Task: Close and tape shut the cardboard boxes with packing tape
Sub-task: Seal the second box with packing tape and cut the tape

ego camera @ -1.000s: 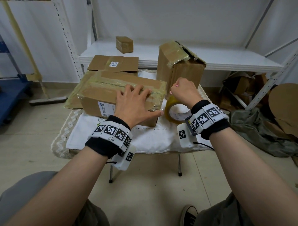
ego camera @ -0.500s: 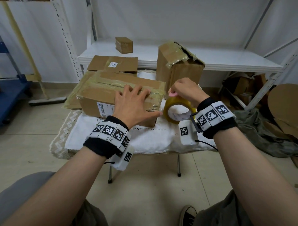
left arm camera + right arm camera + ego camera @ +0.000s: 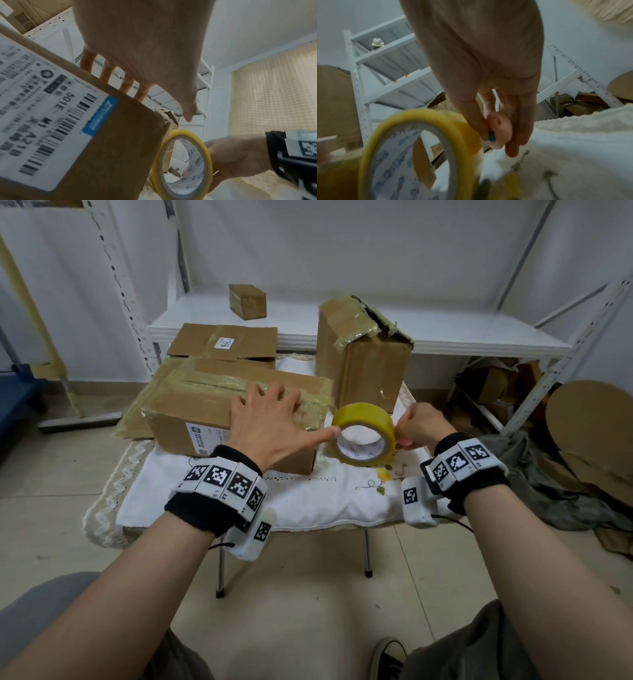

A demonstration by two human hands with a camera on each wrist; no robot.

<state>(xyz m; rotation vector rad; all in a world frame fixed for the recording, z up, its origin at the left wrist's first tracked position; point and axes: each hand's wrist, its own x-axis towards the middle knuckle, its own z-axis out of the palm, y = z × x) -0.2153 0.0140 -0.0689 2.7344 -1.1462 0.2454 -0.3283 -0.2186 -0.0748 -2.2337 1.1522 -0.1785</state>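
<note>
I see the box [image 3: 219,409] lying near the front of the cloth-covered surface [image 3: 308,501], its top already streaked with tape. My left hand [image 3: 267,426] lies spread flat on its top near corner, fingers straight, thumb reaching toward the tape roll [image 3: 363,436]. The roll stands on edge just beside the box. My right hand [image 3: 421,422] is curled around a small pink tool [image 3: 496,129], held against the roll's right side. A taller box [image 3: 363,354] stands behind.

yellow tape roll [image 3: 363,436], brown cardboard boxes [image 3: 219,409], white embroidered cloth [image 3: 318,498], black-and-white checkered wristbands [image 3: 222,481]
</note>
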